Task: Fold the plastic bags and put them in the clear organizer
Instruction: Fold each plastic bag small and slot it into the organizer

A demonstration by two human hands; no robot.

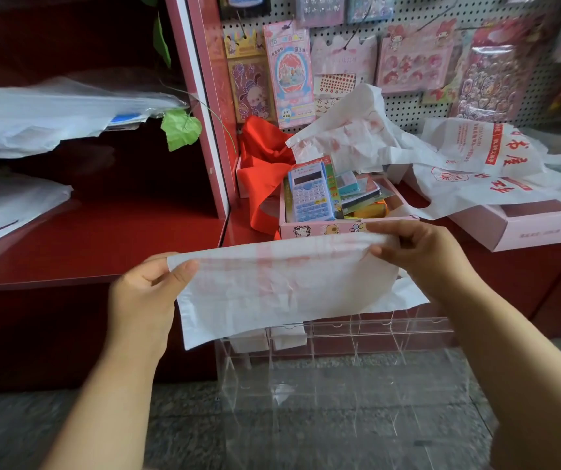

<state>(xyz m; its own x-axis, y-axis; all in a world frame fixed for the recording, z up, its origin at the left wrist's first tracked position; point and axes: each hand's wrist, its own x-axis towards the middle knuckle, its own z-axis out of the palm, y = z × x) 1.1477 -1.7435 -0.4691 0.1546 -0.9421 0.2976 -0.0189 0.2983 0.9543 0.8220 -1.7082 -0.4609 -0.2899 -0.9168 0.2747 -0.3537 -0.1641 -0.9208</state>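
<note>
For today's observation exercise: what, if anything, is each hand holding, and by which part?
Both hold one white plastic bag by its top edge: left hand pinches the left corner, right hand the right end.

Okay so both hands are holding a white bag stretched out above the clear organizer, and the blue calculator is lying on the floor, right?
Not quite. The head view shows the blue calculator standing in the pink box on the red counter, not on the floor. Both the left hand and right hand hold the white bag above the clear organizer.

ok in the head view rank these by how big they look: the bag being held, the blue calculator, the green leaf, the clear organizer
1. clear organizer
2. held plastic bag, though it is nearer the camera, so the gap is unsure
3. blue calculator
4. green leaf, looks much like the calculator, so unranked between them
</note>
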